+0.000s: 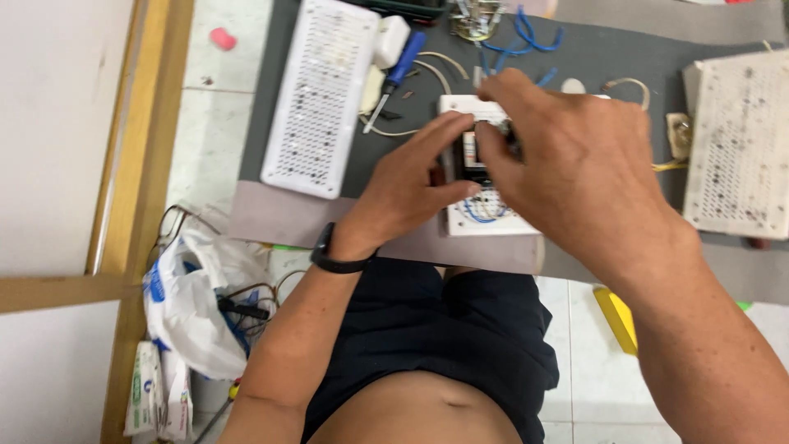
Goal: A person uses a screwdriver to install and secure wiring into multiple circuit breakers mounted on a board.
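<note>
Grey mat (pixel 592 57) on tiled floor (pixel 209 123).

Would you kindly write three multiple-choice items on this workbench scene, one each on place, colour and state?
1. Where does the screwdriver lie?
A. between the perforated white cover and the hands
B. on the floor
C. in the plastic bag

2. What colour is the wristband?
A. red
B. black
C. white

3. What are both hands doing?
A. resting flat
B. gripping a small dark part over the white box
C. holding the screwdriver

Answers: 1 A, it lies on the grey mat beside the cover. 2 B, dark band on the left hand. 3 B, fingers of the right hand and left meet there.
</note>
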